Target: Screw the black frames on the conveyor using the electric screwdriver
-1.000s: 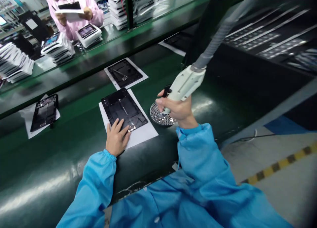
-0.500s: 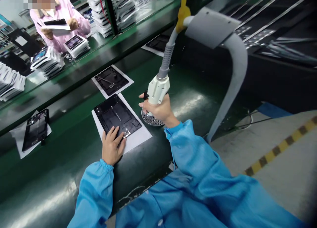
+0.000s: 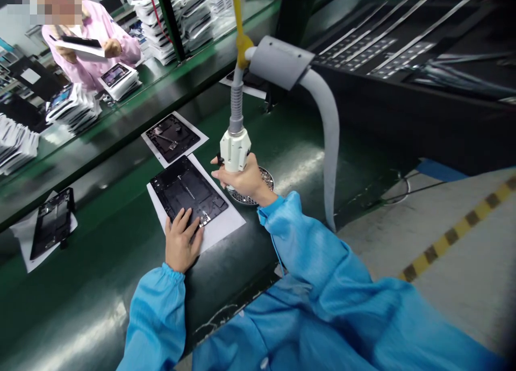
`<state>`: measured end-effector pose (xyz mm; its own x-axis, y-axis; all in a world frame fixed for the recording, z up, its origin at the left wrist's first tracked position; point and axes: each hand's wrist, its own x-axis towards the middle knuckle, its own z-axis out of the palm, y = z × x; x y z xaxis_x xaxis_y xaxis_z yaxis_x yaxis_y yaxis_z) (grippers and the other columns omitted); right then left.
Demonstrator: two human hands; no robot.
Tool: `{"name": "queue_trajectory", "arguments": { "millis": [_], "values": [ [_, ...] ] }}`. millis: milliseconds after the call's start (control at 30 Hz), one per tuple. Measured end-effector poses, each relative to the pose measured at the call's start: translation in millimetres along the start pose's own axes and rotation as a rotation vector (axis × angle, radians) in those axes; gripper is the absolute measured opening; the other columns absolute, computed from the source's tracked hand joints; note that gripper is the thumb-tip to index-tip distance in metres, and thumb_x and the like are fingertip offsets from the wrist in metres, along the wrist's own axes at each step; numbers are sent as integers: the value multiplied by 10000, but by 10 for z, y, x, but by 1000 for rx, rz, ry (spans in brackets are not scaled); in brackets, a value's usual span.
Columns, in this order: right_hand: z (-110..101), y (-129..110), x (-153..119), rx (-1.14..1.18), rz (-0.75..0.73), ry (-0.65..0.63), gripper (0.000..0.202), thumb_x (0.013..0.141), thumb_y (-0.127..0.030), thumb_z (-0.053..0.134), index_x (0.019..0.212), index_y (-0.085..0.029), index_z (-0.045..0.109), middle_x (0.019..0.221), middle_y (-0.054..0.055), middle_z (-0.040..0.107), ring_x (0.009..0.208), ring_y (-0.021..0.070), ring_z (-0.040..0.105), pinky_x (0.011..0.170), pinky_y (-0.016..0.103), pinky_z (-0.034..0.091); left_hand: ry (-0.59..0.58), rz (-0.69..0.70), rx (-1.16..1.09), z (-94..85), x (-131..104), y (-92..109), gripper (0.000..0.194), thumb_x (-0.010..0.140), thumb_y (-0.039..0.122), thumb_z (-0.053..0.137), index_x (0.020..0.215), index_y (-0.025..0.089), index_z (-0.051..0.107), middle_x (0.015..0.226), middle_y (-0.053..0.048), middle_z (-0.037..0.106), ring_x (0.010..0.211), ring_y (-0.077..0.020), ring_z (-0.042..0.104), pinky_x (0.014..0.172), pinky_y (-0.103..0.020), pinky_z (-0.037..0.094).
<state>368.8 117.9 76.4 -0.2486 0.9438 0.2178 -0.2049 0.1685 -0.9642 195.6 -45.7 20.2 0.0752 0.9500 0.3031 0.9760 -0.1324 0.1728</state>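
An opened black tablet housing [image 3: 189,191] lies on a white sheet [image 3: 223,232] on the green bench, its inner parts and a small circuit board showing. My left hand [image 3: 182,242] rests on its near edge, fingers spread. My right hand [image 3: 249,178] is wrapped round the lower end of a white hand tool [image 3: 234,149], which hangs nearly upright from a ribbed grey hose [image 3: 236,105]. The tool's tip is hidden behind my fingers. Beneath and behind this hand sits a round metal dish [image 3: 268,180] with a dotted surface, just right of the housing.
A second opened housing [image 3: 172,138] lies beyond, and another [image 3: 52,223] stands off left. A thick grey tube [image 3: 328,123] curves down to the bench on the right. Across the bench, a co-worker in pink [image 3: 91,32] holds a tablet near paper stacks [image 3: 74,107].
My right hand and the tool have shifted left toward the housing, with more of the dish showing on the right. The grey tube has swung left. My left hand stays on the housing.
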Motion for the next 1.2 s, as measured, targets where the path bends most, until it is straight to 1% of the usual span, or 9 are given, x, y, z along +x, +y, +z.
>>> {"name": "queue_trajectory", "arguments": {
  "millis": [400,500,600,667,767,833,933,1033,1200],
  "values": [
    [27,115,29,-31,-35,-45,191,608,-285,716,713,-146,636,498,-43,534,437,97,485,454,267,426,11,10,-8,-6,9,-24,287,930,322,506,1096,183,695,1332,-152,587,1298,-331,488,1083,-613,285],
    [7,79,15,-54,-51,-12,183,598,-273,725,702,-160,625,491,-42,530,441,105,489,450,275,431,10,-17,-34,21,10,-34,287,927,334,516,1097,183,692,1326,-153,591,1299,-327,489,1085,-617,285],
    [17,-36,-64,-8,-62,27,170,615,-272,727,720,-183,629,486,-44,533,436,114,502,444,283,435,28,-59,-64,62,3,-28,296,917,362,541,1104,186,689,1306,-152,607,1280,-319,510,1082,-607,305],
    [80,-119,-142,43,-67,13,178,628,-286,737,749,-201,637,480,-48,535,430,121,512,446,292,447,40,-79,-69,78,-1,-13,290,910,374,556,1091,197,699,1303,-146,611,1278,-312,513,1078,-587,326],
    [276,-178,-269,73,-24,-99,209,635,-295,749,798,-207,652,488,-45,555,423,122,516,454,301,463,15,-94,-46,63,-1,20,279,910,383,558,1067,215,715,1322,-137,598,1297,-315,491,1065,-576,346],
    [437,-151,-348,70,17,-181,212,636,-285,741,808,-196,655,508,-39,568,441,118,523,472,298,475,-37,-87,-21,30,-1,49,306,917,394,542,1113,219,699,1355,-137,572,1319,-325,463,1056,-595,343],
    [621,-40,-432,64,44,-248,194,630,-279,728,773,-181,640,530,-31,570,486,123,546,505,297,495,-113,-77,0,-19,-4,93,360,931,405,508,1212,228,645,1408,-125,523,1353,-327,416,1061,-623,317],
    [678,73,-476,43,60,-276,214,648,-300,710,803,-170,640,534,-32,574,483,122,549,521,303,510,-141,-84,-11,-33,-5,122,372,936,412,490,1229,233,635,1422,-116,510,1368,-321,391,1080,-620,290],
    [639,146,-507,-25,44,-286,236,668,-307,708,849,-173,637,555,-35,573,501,121,549,542,313,523,-160,-100,-42,-11,-1,140,372,937,418,485,1232,248,636,1414,-104,518,1375,-321,374,1100,-618,259]
  ]
}}
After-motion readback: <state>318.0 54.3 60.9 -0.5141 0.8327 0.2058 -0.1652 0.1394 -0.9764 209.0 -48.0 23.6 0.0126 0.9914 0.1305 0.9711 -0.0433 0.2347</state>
